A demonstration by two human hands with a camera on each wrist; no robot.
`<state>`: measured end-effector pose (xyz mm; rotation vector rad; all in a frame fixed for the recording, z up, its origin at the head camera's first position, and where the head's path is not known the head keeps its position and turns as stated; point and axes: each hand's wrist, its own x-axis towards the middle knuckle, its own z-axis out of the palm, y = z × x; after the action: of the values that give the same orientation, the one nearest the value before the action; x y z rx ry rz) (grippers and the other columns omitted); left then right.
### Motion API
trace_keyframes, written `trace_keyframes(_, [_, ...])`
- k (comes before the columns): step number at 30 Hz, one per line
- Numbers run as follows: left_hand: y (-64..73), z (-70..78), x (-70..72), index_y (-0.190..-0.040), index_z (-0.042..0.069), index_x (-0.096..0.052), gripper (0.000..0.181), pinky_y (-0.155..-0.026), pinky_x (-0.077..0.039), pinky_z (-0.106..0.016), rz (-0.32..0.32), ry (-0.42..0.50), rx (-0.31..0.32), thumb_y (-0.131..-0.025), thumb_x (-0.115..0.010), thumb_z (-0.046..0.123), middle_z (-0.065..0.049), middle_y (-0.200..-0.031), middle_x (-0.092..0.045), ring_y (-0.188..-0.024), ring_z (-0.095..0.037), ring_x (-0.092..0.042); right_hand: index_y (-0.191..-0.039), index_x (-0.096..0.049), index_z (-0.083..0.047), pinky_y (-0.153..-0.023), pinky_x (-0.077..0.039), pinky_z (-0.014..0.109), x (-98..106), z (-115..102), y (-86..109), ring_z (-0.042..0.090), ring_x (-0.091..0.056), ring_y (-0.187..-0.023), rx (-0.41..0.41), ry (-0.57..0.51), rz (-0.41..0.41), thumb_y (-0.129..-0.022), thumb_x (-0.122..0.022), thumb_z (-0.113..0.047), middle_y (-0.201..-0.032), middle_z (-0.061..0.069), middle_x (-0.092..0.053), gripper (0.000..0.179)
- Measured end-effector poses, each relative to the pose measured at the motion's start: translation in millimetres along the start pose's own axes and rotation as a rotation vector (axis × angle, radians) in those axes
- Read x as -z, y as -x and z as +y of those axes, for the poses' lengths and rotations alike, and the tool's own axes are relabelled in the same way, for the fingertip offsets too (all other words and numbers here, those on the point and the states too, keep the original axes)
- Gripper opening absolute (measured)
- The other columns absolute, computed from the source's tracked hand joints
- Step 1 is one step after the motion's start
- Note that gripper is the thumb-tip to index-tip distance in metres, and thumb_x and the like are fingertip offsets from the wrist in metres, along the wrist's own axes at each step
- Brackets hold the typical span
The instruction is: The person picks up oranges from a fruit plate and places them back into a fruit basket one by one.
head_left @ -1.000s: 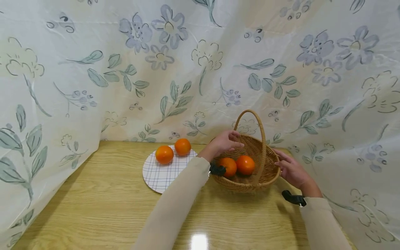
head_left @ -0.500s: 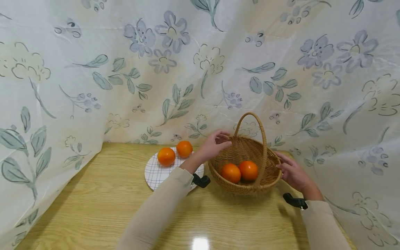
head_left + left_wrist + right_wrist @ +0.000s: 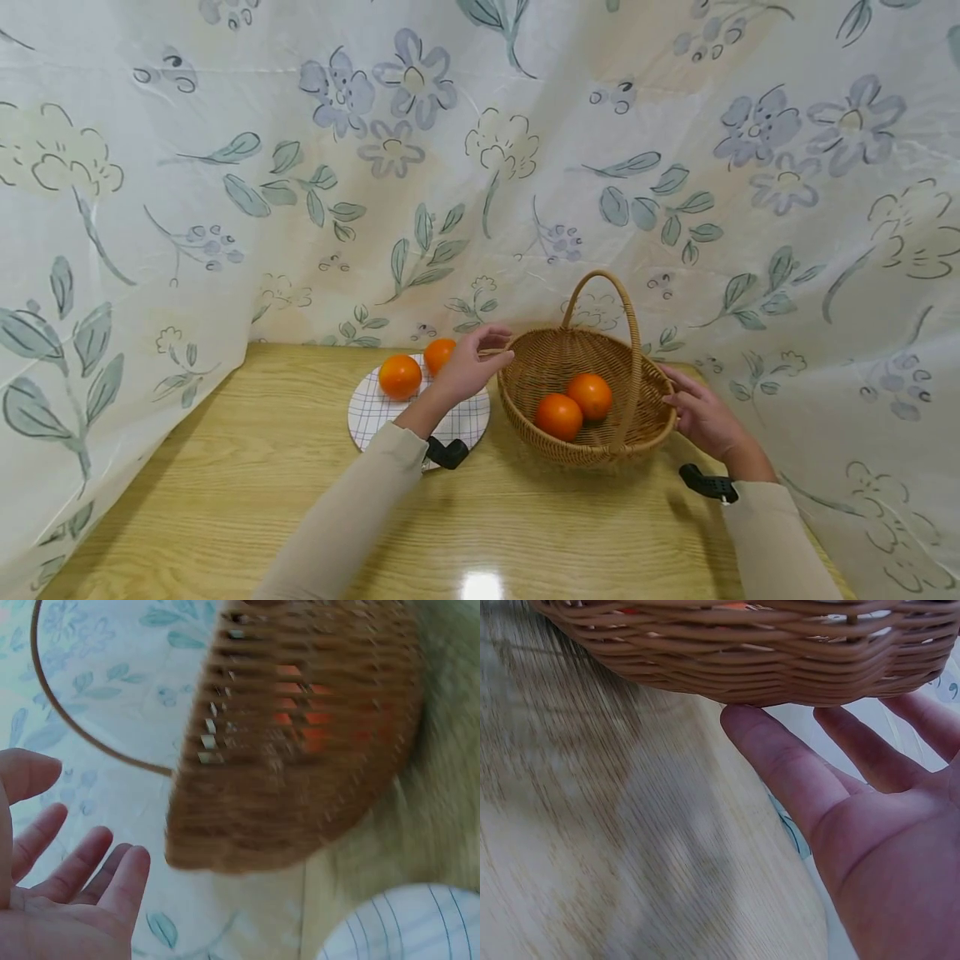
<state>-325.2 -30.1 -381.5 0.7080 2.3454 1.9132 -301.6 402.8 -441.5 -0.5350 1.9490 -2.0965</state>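
Observation:
A wicker basket with a tall arched handle stands at the right of the table and holds two oranges. My left hand is off the basket's left side, fingers loosely bent and holding nothing. In the left wrist view the left hand is apart from the wicker wall. My right hand rests at the basket's right rim. In the right wrist view its extended fingertips touch the outer wicker; the right hand does not wrap round it.
A round white plate or mat with blue checked lines lies left of the basket, partly under my left arm. Two oranges sit on it, one partly hidden by my left hand. A floral curtain hangs behind and beside the wooden table.
My left hand has drawn out from over the basket leftward, above the checked round. The two oranges in the basket shifted slightly. The right hand stays at the rim.

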Motion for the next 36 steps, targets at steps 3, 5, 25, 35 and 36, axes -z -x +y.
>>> trace_keyframes(3, [5.0,-8.7,11.1,-0.139,0.009,-0.056,0.039,-0.114,-0.046,-0.045,0.039,-0.009,0.0,-0.101,-0.065,0.017,-0.013,-0.14,-0.058,-0.136,-0.036,-0.053,-0.163,-0.017,-0.004,-0.085,-0.061,0.03,-0.8,0.6,0.3,0.011,-0.067,-0.111,0.011,-0.032,-0.013,-0.108,-0.035,0.001,-0.141,-0.004,-0.054,0.059])
trace_keyframes(5, [8.3,-14.3,19.6,-0.14,0.009,-0.055,0.041,-0.114,-0.047,-0.043,0.08,-0.02,0.004,-0.101,-0.065,0.017,-0.013,-0.139,-0.058,-0.136,-0.033,-0.054,-0.163,-0.018,-0.004,-0.085,-0.061,0.03,-1.5,1.1,0.7,0.011,-0.067,-0.109,0.016,-0.045,-0.02,-0.108,-0.034,0.002,-0.141,-0.003,-0.054,0.058])
trace_keyframes(25, [31.1,-52.4,94.6,-0.142,0.007,-0.055,0.048,-0.121,-0.037,-0.048,0.241,-0.202,0.021,-0.098,-0.071,0.019,-0.016,-0.147,-0.053,-0.141,-0.037,-0.047,-0.164,-0.019,-0.006,-0.087,-0.061,0.031,-4.0,1.7,2.2,0.012,-0.066,-0.116,0.028,-0.023,0.0,-0.107,-0.037,0.002,-0.143,-0.003,-0.053,0.06])
trace_keyframes(35, [43.4,-71.8,119.8,-0.145,0.009,-0.053,0.056,-0.125,-0.031,-0.05,0.24,-0.296,0.138,-0.095,-0.073,0.024,-0.015,-0.152,-0.048,-0.144,-0.037,-0.041,-0.164,-0.019,-0.006,-0.088,-0.061,0.03,-5.4,0.5,2.7,0.01,-0.066,-0.116,0.019,-0.005,0.009,-0.108,-0.036,0.001,-0.142,-0.004,-0.052,0.059])
trace_keyframes(36, [44.5,-74.4,121.5,-0.146,0.009,-0.052,0.058,-0.125,-0.03,-0.051,0.233,-0.296,0.152,-0.095,-0.074,0.024,-0.016,-0.153,-0.048,-0.145,-0.038,-0.04,-0.164,-0.019,-0.007,-0.088,-0.061,0.03,-5.4,0.4,2.6,0.01,-0.066,-0.116,0.018,-0.002,0.011,-0.108,-0.036,0.001,-0.142,-0.005,-0.052,0.059])
